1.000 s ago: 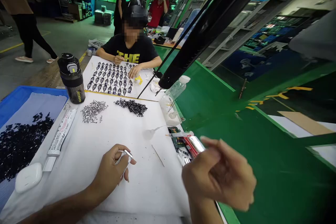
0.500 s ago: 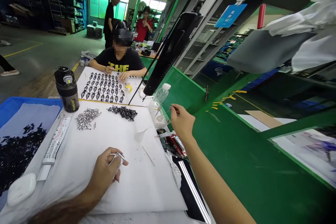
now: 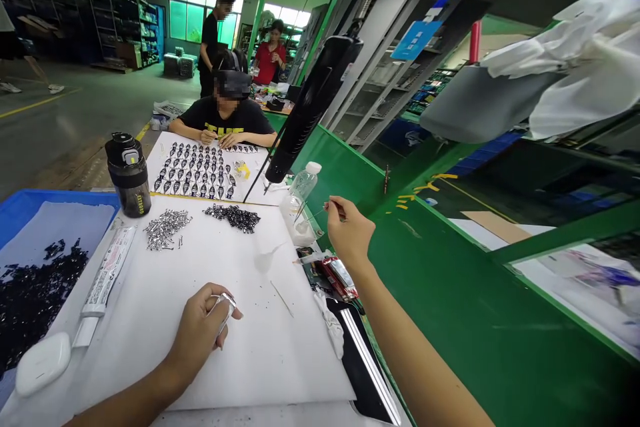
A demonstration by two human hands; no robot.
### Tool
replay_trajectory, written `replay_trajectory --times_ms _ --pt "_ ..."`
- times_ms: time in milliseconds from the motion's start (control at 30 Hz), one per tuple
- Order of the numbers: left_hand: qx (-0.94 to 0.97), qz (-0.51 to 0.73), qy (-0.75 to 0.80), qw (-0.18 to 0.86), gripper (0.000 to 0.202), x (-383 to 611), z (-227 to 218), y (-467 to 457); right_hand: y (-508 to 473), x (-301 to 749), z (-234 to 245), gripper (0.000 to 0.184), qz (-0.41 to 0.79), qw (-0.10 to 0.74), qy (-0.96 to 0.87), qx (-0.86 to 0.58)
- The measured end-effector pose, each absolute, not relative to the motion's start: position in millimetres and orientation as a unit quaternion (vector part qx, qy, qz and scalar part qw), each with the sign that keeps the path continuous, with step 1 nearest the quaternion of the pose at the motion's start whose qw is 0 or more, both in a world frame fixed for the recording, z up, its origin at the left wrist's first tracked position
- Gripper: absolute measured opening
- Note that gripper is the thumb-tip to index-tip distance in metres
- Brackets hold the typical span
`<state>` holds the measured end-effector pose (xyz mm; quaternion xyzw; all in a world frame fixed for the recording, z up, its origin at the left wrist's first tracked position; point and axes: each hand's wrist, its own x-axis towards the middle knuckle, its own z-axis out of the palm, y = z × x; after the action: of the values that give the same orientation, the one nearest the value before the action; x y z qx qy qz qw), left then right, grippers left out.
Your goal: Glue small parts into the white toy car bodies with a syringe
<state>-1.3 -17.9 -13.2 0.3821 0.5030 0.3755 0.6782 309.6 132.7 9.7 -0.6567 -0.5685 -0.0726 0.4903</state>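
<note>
My left hand (image 3: 203,320) is closed around a small shiny silver piece (image 3: 228,310), above the white sheet (image 3: 270,367); fingers hide much of it, so its kind is unclear. To the right, my right hand (image 3: 349,230) pinches a thin stick (image 3: 318,214) pointing left toward a small white container (image 3: 302,232). A clear bottle (image 3: 305,181) with a white cap stands behind that container. On the sheet lie another thin stick (image 3: 281,298), a heap of small silver parts (image 3: 167,228) and a heap of small black parts (image 3: 234,217).
At left stand a dark drink bottle (image 3: 129,177), a large white tube (image 3: 106,273), a white case (image 3: 43,363) and a blue tray (image 3: 105,199) of black parts. A black electric screwdriver (image 3: 313,107) hangs overhead. Opposite, a co-worker (image 3: 227,110) sits behind rows of dark pieces (image 3: 193,170).
The view has shifted slightly. Both my hands keep nearly the same poses and grips. The co-worker's head and hands have moved a little; a person walks at the far left.
</note>
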Motion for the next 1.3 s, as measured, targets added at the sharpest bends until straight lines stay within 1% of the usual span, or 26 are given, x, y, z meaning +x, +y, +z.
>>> replay_trajectory --times_ms 67,200,233,333,433,533,633,767,900,1000,1033,1133,1167,1233,1267,1300 --pt "0.385 0.375 0.503 0.677 0.019 -1.3 -12.9 -18.2 133.6 308.5 9.6 0.035 -0.053 0.495 -0.563 -0.660" --pt "0.389 0.375 0.501 0.676 0.019 -1.5 -12.2 -18.3 130.1 309.0 12.1 0.024 0.017 0.499 -0.556 -0.665" --pt "0.390 0.375 0.499 0.677 0.019 -1.6 -12.3 -18.4 125.5 309.6 12.2 0.026 0.029 0.508 -0.545 -0.667" --pt "0.386 0.376 0.496 0.680 0.017 -1.3 -13.6 -18.9 99.9 308.8 5.9 0.040 0.049 0.567 -0.481 -0.667" --pt "0.375 0.381 0.498 0.683 0.016 -0.4 -16.9 -19.2 68.4 296.9 -13.3 0.047 0.100 0.616 -0.423 -0.658" --pt "0.361 0.388 0.490 0.692 0.017 -0.3 -19.5 -18.1 50.5 272.8 -35.2 0.053 0.196 0.618 -0.393 -0.652" --pt "0.339 0.392 0.465 0.718 0.021 -1.2 -18.0 -15.4 50.7 248.5 -43.5 0.052 0.284 0.600 -0.367 -0.651" --pt "0.276 0.384 0.418 0.776 0.027 -0.8 -11.5 -13.2 56.2 235.6 -27.9 0.054 0.327 0.598 -0.339 -0.648" --pt "0.209 0.364 0.375 0.827 0.033 0.8 -10.5 -15.2 39.2 227.2 4.1 0.051 0.297 0.639 -0.320 -0.633" --pt "0.178 0.353 0.357 0.846 0.035 1.2 -14.7 -17.4 15.6 203.9 31.2 0.045 0.306 0.669 -0.345 -0.584" --pt "0.172 0.353 0.354 0.849 0.037 1.3 -16.0 -17.8 9.1 192.9 39.9 0.043 0.334 0.678 -0.352 -0.553" --pt "0.163 0.358 0.345 0.852 0.043 1.3 -17.6 -17.4 0.3 158.5 59.8 0.039 0.479 0.701 -0.335 -0.408" --pt "0.161 0.360 0.341 0.854 0.045 1.3 -17.1 -16.7 1.0 148.7 63.0 0.041 0.525 0.696 -0.327 -0.365" --pt "0.156 0.362 0.332 0.857 0.047 1.1 -15.5 -15.1 5.4 133.8 62.8 0.054 0.596 0.667 -0.320 -0.313" --pt "0.153 0.364 0.329 0.858 0.044 0.9 -14.6 -14.4 8.1 128.8 59.5 0.059 0.622 0.651 -0.316 -0.300" --pt "0.148 0.367 0.327 0.858 0.041 0.8 -14.0 -13.8 10.5 125.3 54.4 0.059 0.642 0.639 -0.307 -0.291"
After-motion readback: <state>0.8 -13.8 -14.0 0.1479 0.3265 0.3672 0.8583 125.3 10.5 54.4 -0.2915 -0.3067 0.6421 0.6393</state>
